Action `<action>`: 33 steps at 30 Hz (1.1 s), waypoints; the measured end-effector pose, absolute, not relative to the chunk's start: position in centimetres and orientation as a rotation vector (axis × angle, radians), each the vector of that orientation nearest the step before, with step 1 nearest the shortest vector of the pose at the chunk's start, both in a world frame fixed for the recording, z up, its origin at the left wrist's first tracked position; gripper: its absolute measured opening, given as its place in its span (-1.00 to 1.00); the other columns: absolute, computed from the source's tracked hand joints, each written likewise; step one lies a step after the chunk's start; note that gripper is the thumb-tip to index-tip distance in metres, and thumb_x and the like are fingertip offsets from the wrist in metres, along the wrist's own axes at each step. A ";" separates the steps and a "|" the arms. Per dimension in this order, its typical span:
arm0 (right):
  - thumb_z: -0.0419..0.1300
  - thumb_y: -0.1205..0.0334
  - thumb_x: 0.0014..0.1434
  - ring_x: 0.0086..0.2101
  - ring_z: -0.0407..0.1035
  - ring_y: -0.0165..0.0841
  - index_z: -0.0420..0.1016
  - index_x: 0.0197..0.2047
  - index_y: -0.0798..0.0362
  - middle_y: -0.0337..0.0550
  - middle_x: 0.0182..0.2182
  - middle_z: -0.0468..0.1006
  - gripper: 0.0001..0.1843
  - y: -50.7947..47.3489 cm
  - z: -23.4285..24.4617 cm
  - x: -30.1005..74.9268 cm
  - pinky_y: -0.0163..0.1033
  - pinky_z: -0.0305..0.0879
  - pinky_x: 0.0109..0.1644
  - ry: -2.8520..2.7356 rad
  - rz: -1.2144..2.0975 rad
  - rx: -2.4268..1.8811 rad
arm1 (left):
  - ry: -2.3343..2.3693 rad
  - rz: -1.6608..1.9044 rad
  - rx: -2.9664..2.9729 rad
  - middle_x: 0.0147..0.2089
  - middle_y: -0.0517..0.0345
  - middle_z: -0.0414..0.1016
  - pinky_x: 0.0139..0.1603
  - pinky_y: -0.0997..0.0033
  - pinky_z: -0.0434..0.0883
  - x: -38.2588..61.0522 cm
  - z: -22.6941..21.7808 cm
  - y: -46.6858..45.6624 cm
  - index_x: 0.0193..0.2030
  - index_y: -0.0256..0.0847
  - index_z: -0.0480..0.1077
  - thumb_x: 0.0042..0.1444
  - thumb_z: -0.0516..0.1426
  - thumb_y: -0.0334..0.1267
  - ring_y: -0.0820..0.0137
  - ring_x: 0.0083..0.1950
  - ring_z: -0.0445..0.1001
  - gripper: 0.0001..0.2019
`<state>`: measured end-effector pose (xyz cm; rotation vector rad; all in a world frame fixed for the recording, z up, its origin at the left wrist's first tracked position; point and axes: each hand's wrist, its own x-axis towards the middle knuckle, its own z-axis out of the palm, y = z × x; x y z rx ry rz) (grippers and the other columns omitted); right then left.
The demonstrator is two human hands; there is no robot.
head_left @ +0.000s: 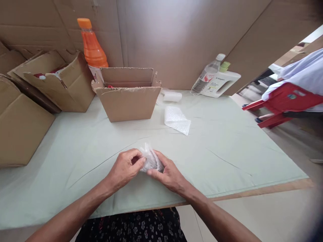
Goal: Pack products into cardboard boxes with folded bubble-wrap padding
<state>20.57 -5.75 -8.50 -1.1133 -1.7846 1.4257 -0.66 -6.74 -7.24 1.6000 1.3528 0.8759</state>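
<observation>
Both my hands meet over the front middle of the pale green table point(227, 151). My left hand point(124, 168) and my right hand point(168, 173) are closed around a small bundle wrapped in bubble wrap point(150, 158), fingers pinching its sides. What is inside the wrap is hidden. Beyond them stands an open cardboard box point(128, 99), and to its right lie a loose sheet of bubble wrap point(177, 120) and a small white roll point(172, 96).
More cardboard boxes point(58, 80) crowd the left side, with an orange bottle point(92, 45) behind them. A clear bottle point(205, 75) and a white detergent jug point(222, 84) lean at the back right. Cardboard sheets wall the back. A red chair point(285, 101) stands off to the right.
</observation>
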 end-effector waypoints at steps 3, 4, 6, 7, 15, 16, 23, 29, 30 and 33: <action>0.25 -0.14 0.24 -0.26 0.48 -0.28 0.56 0.01 0.06 -0.13 -0.22 0.62 -0.53 -4.1 -9.0 22.5 -0.19 0.43 -0.16 -1.648 1.382 -1.242 | 1.292 0.982 1.431 -0.20 0.09 0.60 -0.28 0.42 0.47 0.1 -8.4 -5.3 -0.10 -0.20 0.50 0.19 0.17 -0.14 0.39 -0.27 0.54 -0.77; 0.27 -0.14 0.22 -0.29 0.46 -0.29 0.57 -0.05 0.06 -0.15 -0.26 0.61 -0.55 -2.8 -8.8 23.7 -0.20 0.42 -0.19 -1.617 1.308 -1.282 | 1.336 1.046 1.414 -0.11 0.04 0.61 -0.24 0.41 0.49 0.0 -9.0 -4.9 -0.02 -0.20 0.48 0.18 0.18 -0.14 0.36 -0.20 0.56 -0.72; 0.33 -0.15 0.16 -0.31 0.44 -0.28 0.57 -0.13 0.06 -0.17 -0.30 0.58 -0.56 1.1 -7.7 26.1 -0.19 0.40 -0.22 -1.577 1.071 -1.353 | 1.450 1.147 1.458 -0.06 0.00 0.60 -0.20 0.41 0.51 -0.6 -10.3 -4.3 0.00 -0.21 0.48 0.18 0.17 -0.20 0.36 -0.15 0.56 -0.73; 0.35 -0.15 0.13 -0.31 0.43 -0.27 0.55 -0.16 0.06 -0.17 -0.31 0.56 -0.56 3.8 -6.8 27.0 -0.17 0.40 -0.22 -1.562 0.927 -1.373 | 1.481 1.175 1.515 -0.09 0.01 0.59 -0.20 0.41 0.50 -0.9 -10.9 -4.1 -0.04 -0.21 0.50 0.19 0.16 -0.23 0.38 -0.17 0.56 -0.77; 0.27 -0.07 0.25 0.18 0.35 -0.16 0.20 0.35 0.05 0.09 0.26 0.39 -0.28 25.1 -1.3 27.2 0.03 0.39 0.20 -1.470 0.536 -1.436 | 1.379 1.231 1.943 -0.17 0.10 0.57 -0.31 0.53 0.46 -1.4 -12.1 -3.6 -0.11 -0.20 0.50 0.24 0.10 -0.44 0.48 -0.29 0.51 -0.82; 0.26 -0.04 0.26 0.18 0.36 -0.12 0.22 0.35 0.09 0.13 0.25 0.40 -0.30 25.2 -1.8 27.3 0.07 0.40 0.19 -1.521 0.538 -1.466 | 1.376 1.232 1.946 -0.17 0.10 0.57 -0.30 0.53 0.47 -1.4 -12.0 -3.7 -0.11 -0.20 0.50 0.24 0.10 -0.45 0.48 -0.28 0.52 -0.82; 0.24 0.37 0.10 0.14 0.43 0.06 0.54 0.20 0.01 0.07 0.16 0.53 -0.45 15.4 -9.8 30.3 0.26 0.36 0.18 -2.365 0.254 -1.530 | 1.362 1.191 1.932 -0.12 0.03 0.57 -0.23 0.47 0.49 -1.6 -12.5 -3.8 -0.10 -0.21 0.50 0.23 0.08 -0.46 0.40 -0.16 0.56 -0.80; 0.05 0.31 0.29 0.14 0.41 0.00 0.67 -0.10 0.03 0.04 0.14 0.57 -0.67 14.6 -10.1 30.1 0.22 0.30 0.24 -2.259 0.046 -1.600 | 1.404 1.249 1.870 -0.20 0.07 0.57 -0.28 0.47 0.46 -1.5 -12.2 -3.7 -0.17 -0.21 0.51 0.21 0.08 -0.44 0.44 -0.27 0.52 -0.81; 0.02 0.29 0.32 0.14 0.41 -0.03 0.67 -0.11 0.03 0.03 0.14 0.57 -0.65 14.6 -9.6 30.2 0.19 0.30 0.25 -2.228 0.001 -1.588 | 1.412 1.257 1.837 -0.21 0.08 0.57 -0.30 0.47 0.45 -1.5 -12.0 -3.7 -0.18 -0.21 0.52 0.20 0.08 -0.43 0.45 -0.30 0.50 -0.81; 0.02 0.29 0.30 0.13 0.40 -0.07 0.64 0.00 0.00 0.02 0.16 0.55 -0.62 13.7 -8.4 30.6 0.14 0.30 0.25 -2.185 -0.110 -1.559 | 1.436 1.277 1.719 -0.23 0.08 0.57 -0.33 0.46 0.43 -1.4 -11.6 -3.9 -0.21 -0.20 0.53 0.18 0.09 -0.39 0.44 -0.32 0.49 -0.82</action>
